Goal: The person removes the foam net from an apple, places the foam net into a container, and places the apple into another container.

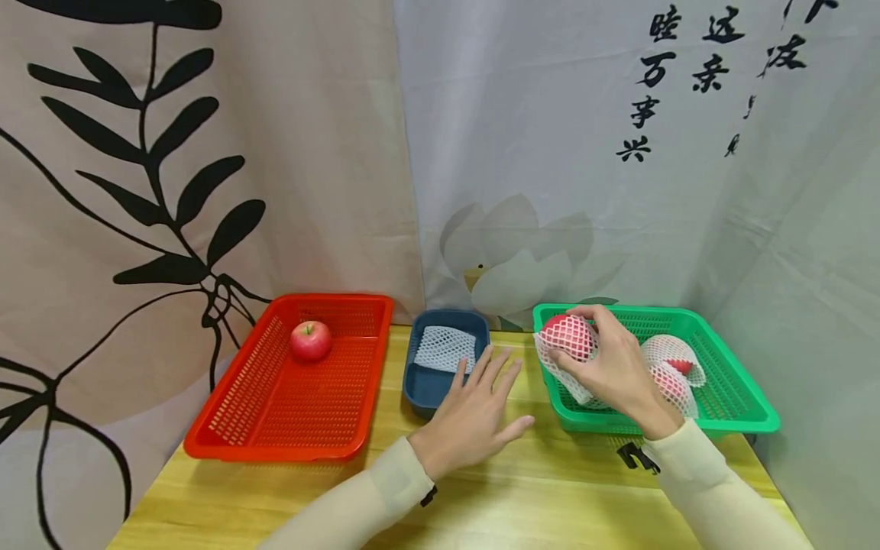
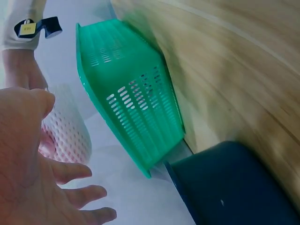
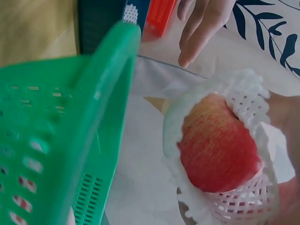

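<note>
My right hand (image 1: 615, 367) grips a red apple (image 3: 218, 145) wrapped in a white foam net (image 3: 253, 101), held over the left end of the green basket (image 1: 739, 397). In the right wrist view the apple's bare skin shows through the net's open end. My left hand (image 1: 474, 416) is spread with fingers straight, above the table in front of the small dark blue bin (image 1: 429, 382), holding nothing. Two more net-wrapped apples (image 1: 670, 382) lie in the green basket. Inside the blue bin rests a flattened white foam net (image 1: 443, 347).
At the left stands a red basket (image 1: 309, 420) with one bare apple (image 1: 311, 341) near its back. The wooden table (image 1: 516, 504) carries all the containers. Printed cloth (image 1: 330, 153) hangs behind them, and more cloth closes off the right side.
</note>
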`<action>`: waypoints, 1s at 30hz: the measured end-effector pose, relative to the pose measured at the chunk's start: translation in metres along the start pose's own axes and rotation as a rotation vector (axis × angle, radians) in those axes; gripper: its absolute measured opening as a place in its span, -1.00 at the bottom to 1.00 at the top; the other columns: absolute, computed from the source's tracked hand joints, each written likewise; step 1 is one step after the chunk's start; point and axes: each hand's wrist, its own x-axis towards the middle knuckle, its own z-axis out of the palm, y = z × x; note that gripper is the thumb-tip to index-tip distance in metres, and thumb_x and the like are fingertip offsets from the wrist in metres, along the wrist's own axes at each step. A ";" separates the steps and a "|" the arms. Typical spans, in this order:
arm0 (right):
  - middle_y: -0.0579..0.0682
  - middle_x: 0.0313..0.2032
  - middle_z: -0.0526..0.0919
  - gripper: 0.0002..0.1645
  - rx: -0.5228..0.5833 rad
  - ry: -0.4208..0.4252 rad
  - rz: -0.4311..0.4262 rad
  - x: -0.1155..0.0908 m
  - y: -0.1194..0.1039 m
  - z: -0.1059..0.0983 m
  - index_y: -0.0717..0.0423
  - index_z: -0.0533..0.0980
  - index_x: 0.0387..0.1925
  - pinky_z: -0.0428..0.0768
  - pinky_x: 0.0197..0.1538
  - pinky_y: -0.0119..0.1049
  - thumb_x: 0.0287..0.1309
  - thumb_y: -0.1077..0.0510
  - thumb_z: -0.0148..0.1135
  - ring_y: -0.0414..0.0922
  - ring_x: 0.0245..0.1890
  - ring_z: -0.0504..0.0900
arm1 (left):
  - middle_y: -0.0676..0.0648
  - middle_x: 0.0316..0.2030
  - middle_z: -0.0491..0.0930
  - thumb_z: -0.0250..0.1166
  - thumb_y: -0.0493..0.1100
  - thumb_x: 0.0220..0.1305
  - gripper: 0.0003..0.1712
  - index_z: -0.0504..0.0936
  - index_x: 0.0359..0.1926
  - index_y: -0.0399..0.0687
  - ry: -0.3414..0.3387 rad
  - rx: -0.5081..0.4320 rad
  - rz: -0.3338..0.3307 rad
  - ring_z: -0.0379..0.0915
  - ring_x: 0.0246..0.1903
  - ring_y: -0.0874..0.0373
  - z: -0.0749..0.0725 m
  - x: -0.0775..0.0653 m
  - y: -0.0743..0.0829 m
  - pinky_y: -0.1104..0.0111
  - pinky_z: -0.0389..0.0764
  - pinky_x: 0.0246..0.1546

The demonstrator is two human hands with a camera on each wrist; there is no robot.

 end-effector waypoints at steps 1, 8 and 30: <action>0.17 0.16 0.79 -0.18 -0.001 -0.001 -0.005 -0.001 -0.001 0.001 0.16 0.55 0.46 0.73 -0.10 -0.28 0.36 -0.04 0.73 0.04 -0.04 0.79 | -0.15 0.90 0.10 0.00 0.51 0.79 -0.01 0.21 0.89 0.04 0.001 0.003 -0.003 -0.01 0.90 -0.25 -0.001 -0.002 -0.002 -0.47 0.31 0.73; 0.14 0.39 0.73 -0.17 0.019 -0.040 -0.038 -0.014 -0.007 0.010 0.04 0.55 0.57 0.78 0.23 0.19 0.42 -0.04 0.69 0.14 0.28 0.76 | -0.12 0.91 0.05 0.04 0.52 0.78 -0.01 0.22 0.89 0.08 -0.006 -0.027 -0.027 -0.06 0.91 -0.26 -0.004 -0.014 -0.010 -0.52 0.24 0.74; -0.01 0.28 0.78 -0.26 0.115 -0.135 -0.147 -0.046 -0.043 0.038 -0.02 0.65 0.40 0.78 0.02 -0.27 0.24 0.07 0.77 -0.13 0.07 0.76 | -0.19 0.88 0.14 0.17 0.43 0.76 -0.05 0.29 0.85 0.01 0.039 -0.099 -0.066 0.09 0.85 -0.39 -0.012 -0.054 -0.033 -0.61 0.20 0.69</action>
